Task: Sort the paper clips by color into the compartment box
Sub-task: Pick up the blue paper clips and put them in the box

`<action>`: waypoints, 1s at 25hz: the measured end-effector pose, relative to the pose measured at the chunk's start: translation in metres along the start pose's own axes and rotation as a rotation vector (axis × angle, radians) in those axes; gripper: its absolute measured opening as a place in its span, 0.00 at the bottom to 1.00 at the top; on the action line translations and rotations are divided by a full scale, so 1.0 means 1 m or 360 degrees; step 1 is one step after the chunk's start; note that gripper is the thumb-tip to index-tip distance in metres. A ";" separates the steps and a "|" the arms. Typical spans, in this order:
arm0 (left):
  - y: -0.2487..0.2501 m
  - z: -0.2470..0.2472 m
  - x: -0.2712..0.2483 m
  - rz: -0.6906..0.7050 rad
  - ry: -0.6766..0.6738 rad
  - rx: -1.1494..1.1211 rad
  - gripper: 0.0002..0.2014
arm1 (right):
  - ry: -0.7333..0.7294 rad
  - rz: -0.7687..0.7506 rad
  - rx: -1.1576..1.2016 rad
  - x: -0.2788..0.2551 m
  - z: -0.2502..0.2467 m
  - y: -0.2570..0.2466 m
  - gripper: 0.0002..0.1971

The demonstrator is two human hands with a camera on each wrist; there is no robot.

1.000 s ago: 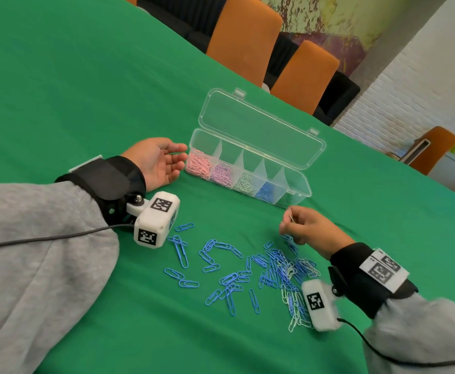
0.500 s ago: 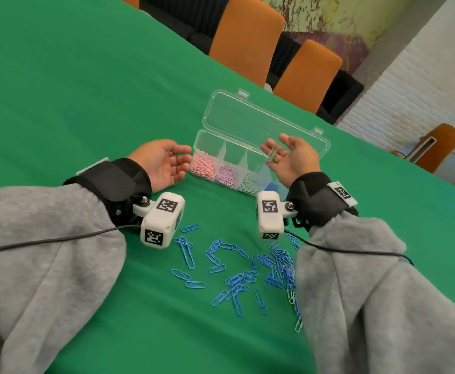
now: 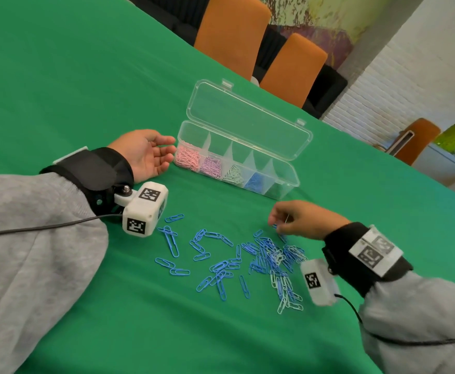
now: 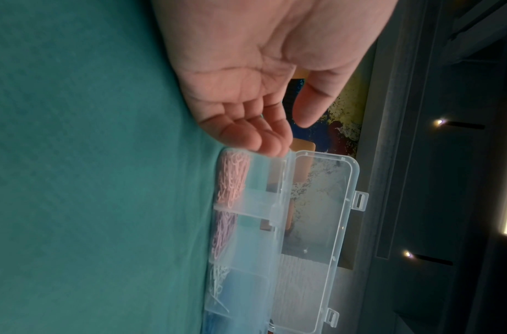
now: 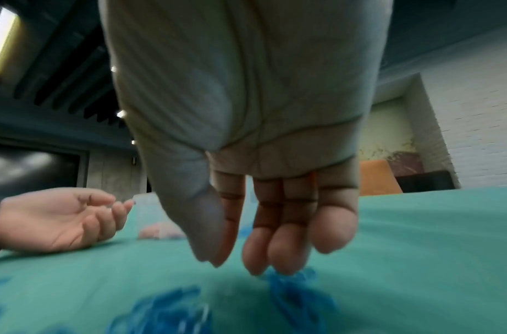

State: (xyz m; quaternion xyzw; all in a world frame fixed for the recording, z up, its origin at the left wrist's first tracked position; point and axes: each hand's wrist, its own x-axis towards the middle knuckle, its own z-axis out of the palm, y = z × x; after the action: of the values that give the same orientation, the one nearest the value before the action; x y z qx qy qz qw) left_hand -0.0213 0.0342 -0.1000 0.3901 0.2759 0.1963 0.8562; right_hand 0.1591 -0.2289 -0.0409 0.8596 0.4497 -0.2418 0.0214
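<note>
A clear compartment box point(image 3: 285, 190) lies with its lid point(image 3: 248, 122) folded back. Its compartments hold pink point(image 3: 187, 159), lilac point(image 3: 211, 168), whitish point(image 3: 233, 174) and blue clips point(image 3: 254, 182); the right end one shows none. Blue paper clips point(image 3: 269, 255), some paler, lie heaped and scattered in front of the box. My right hand point(image 3: 277, 224) hangs over the heap's far edge. In the right wrist view its fingers point(image 5: 255, 259) point straight down onto blue clips point(image 5: 292, 284), and nothing plainly sits between them. My left hand point(image 3: 171, 148) rests palm up by the box's pink end point(image 4: 235, 178), holding nothing.
A green cloth point(image 3: 72, 85) covers the table. Orange chairs point(image 3: 231, 36) point(image 3: 294, 68) stand behind its far edge, another point(image 3: 418, 139) at the right. Camera cables trail from both wrists along my grey sleeves point(image 3: 32, 238).
My right hand carried a pale clip from the heap up over the box, then came back down to the heap's far edge. The left hand stayed put.
</note>
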 end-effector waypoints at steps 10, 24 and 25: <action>0.000 0.001 0.000 -0.0007 -0.0011 0.0054 0.11 | 0.0112 0.0064 -0.0028 -0.005 0.032 0.000 0.07; 0.000 -0.002 0.002 -0.0019 -0.0020 0.0012 0.11 | 0.0195 0.0046 0.0267 -0.007 0.027 -0.003 0.07; 0.000 -0.002 0.002 -0.0017 -0.0023 0.0015 0.11 | 0.0216 0.0051 0.0327 -0.006 0.026 0.000 0.08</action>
State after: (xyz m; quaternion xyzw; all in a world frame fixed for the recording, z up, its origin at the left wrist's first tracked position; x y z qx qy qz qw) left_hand -0.0210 0.0361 -0.1016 0.3940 0.2729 0.1876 0.8574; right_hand 0.1461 -0.2398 -0.0614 0.8786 0.4092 -0.2276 -0.0934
